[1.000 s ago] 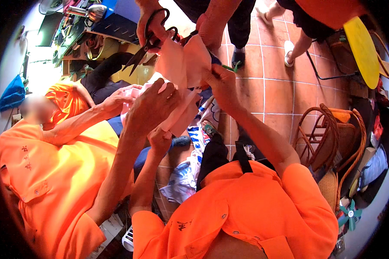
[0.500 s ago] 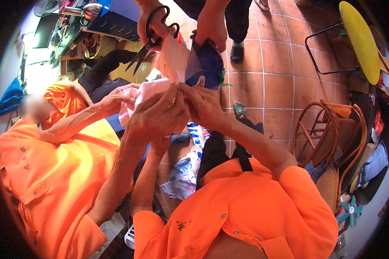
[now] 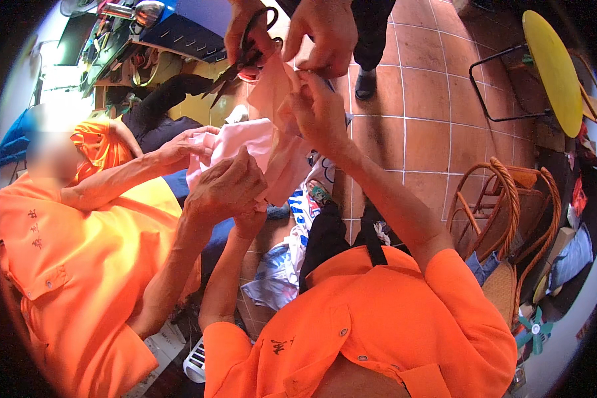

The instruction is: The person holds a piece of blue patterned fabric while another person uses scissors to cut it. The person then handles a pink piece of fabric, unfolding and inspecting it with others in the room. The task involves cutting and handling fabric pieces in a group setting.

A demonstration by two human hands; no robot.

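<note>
Head: right hand (image 3: 318, 109) (raised) pinches pink cloth (image 3: 245, 142).

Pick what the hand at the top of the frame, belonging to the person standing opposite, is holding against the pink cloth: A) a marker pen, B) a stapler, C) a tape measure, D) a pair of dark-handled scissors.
D: the standing person's hand has its fingers through the loops of dark scissors, blades pointing down-left beside the pink cloth, which the wearer's left hand and right hand hold up.
</note>
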